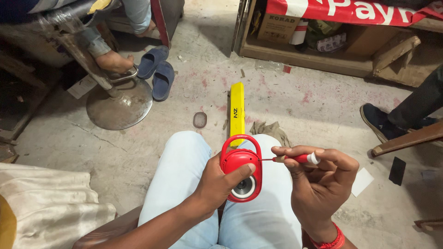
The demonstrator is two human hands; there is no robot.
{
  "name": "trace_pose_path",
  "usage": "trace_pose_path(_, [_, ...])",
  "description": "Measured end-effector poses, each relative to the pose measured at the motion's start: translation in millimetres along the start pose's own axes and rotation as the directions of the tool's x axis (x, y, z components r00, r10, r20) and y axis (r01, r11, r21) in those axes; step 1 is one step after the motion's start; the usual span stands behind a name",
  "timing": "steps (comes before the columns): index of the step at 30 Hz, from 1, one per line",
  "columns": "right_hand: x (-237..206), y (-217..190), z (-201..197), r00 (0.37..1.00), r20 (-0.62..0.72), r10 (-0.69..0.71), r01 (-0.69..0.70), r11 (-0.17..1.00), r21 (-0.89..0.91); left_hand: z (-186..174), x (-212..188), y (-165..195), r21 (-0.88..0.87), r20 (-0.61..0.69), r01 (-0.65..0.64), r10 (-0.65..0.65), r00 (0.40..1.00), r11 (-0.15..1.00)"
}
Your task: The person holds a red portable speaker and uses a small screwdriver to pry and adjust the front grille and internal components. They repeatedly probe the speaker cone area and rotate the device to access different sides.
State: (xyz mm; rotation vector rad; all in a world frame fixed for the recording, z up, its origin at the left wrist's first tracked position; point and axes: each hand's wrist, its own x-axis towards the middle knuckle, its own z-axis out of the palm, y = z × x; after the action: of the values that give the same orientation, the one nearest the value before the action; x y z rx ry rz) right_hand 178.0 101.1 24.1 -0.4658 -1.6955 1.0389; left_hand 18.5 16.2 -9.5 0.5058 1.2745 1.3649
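My left hand [217, 182] grips a small red round device [241, 168] with a loop handle on top and a white-ringed opening in its lower face, held over my lap. My right hand [318, 182] pinches a thin red-handled screwdriver [295, 158] with a white cap. The screwdriver lies level, and its metal tip touches the right side of the device. My thumb rests on the device's front. My knees in light blue jeans [184, 184] sit below both hands.
A long yellow box [237, 110] lies on the concrete floor ahead of my knees, with a rag [272, 130] beside it. Another person's foot rests on a round metal chair base [119, 103], blue slippers [158, 71] nearby. A wooden shelf [314, 57] stands at the back, a shoe [380, 121] at right.
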Motion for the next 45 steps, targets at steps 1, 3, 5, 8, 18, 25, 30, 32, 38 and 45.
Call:
trace_pose_path(1, [-0.1,0.1,0.1,1.000,0.002,0.001,-0.001,1.000,0.002,-0.1,0.0,0.2,0.001,-0.001,-0.002,0.002,1.000,1.000])
trace_pose_path(3, [0.0,0.4,-0.2,1.000,0.005,0.002,-0.002,1.000,0.006,0.0,0.2,0.6,0.005,-0.001,-0.006,0.006,1.000,1.000])
trace_pose_path(5, [-0.3,0.7,-0.6,1.000,0.007,0.004,-0.004,1.000,0.004,-0.1,0.2,0.8,0.004,-0.003,0.001,-0.001,1.000,1.000])
trace_pose_path(8, [-1.9,1.6,-1.0,1.000,0.014,-0.027,0.027,0.999,-0.016,-0.3,-0.2,0.6,0.009,-0.002,-0.002,0.002,1.000,1.000])
trace_pose_path(18, [-1.2,1.4,-4.6,0.957,0.196,-0.216,0.259,0.939,-0.228,1.6,-0.7,-4.4,0.042,-0.011,-0.001,0.002,1.000,0.999])
trace_pose_path(25, [3.8,-1.6,-3.9,0.948,0.241,-0.207,0.257,0.945,-0.201,-0.5,1.7,-6.3,0.040,-0.039,0.028,-0.026,0.999,0.999])
trace_pose_path(30, [5.8,-2.7,-4.6,0.956,0.214,-0.201,0.246,0.946,-0.212,-1.8,2.4,-8.6,0.028,-0.037,0.023,-0.022,0.999,0.999])
trace_pose_path(32, [6.5,-3.3,-5.2,0.958,0.207,-0.199,0.244,0.944,-0.223,-1.9,2.6,-9.0,0.034,-0.038,0.013,-0.012,0.999,0.999])
trace_pose_path(38, [6.8,-3.6,-5.7,0.961,0.197,-0.195,0.241,0.939,-0.246,-2.4,2.7,-8.7,0.032,-0.041,0.008,-0.007,0.999,0.999])
trace_pose_path(45, [5.3,0.8,-8.0,0.961,0.179,-0.211,0.249,0.941,-0.228,-1.8,2.2,-9.9,0.032,-0.039,0.002,-0.001,0.999,0.999])
